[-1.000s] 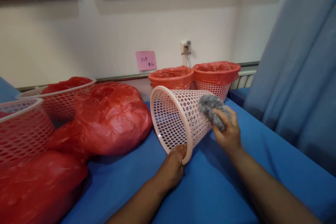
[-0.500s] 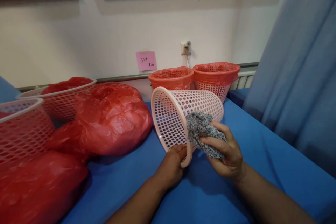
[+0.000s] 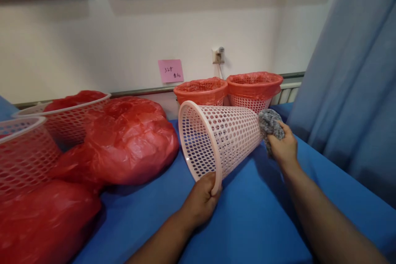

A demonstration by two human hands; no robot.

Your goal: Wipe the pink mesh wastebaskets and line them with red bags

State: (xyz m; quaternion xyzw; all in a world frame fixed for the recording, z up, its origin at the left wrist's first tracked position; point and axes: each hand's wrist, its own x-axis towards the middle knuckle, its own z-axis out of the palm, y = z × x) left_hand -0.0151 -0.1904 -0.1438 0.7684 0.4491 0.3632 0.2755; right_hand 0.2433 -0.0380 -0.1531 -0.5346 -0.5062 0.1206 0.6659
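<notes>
Your left grip (image 3: 204, 198) has the pink basket (image 3: 236, 132) by the rim — it's tipped, stretching ahead and rightward — and your right grip (image 3: 282, 142) clutches gray cloth (image 3: 269, 123) at its base, red bag (image 3: 139, 144) leftward.

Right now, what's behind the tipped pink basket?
A red-lined basket at left and another at right, near the wall. The pink basket hides their bases and most of the left one's mesh.

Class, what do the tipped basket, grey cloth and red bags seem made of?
Basket: probably moulded plastic; smooth, satin, evenly perforated.
Cloth: soft-looking fabric; matte, speckled, crumpled; exact fibre unclear.
Bags: likely thin plastic film; glossy, crinkled, partly translucent.
</notes>
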